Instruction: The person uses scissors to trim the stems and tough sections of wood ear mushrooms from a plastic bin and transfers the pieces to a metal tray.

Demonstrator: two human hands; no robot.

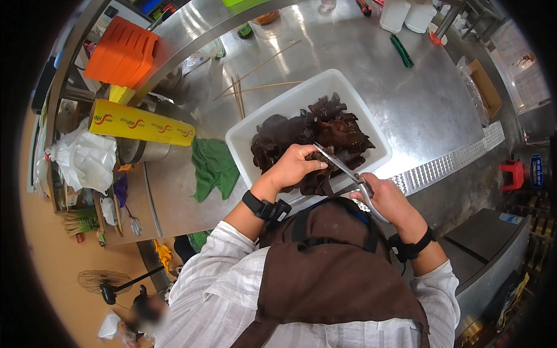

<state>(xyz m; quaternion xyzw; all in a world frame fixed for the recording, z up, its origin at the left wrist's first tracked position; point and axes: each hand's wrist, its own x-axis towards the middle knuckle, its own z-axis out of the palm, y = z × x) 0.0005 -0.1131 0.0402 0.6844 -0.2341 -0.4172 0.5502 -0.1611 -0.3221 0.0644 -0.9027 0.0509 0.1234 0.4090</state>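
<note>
A white plastic tub [361, 102] stands before me on the steel table, tilted across the view. Dark brown wood ear mushrooms [335, 126] are heaped in it. Over its near side, my left hand [296, 165] pinches a piece of wood ear between thumb and fingers. My right hand [385, 195] grips a pair of metal scissors [348, 172] by the handles. The scissor blades point up and left, reaching the piece beside my left fingertips. Whether the blades are parted is hard to make out.
Left of the tub lie a green cloth [213, 167] and a yellow roll box [141, 122]. Thin wooden skewers [238, 96] rest behind it. A green-handled cutter [401, 51] lies further back right. Stacked orange baskets [124, 52] occupy the left shelf. A perforated metal strip [431, 169] borders the table's right edge.
</note>
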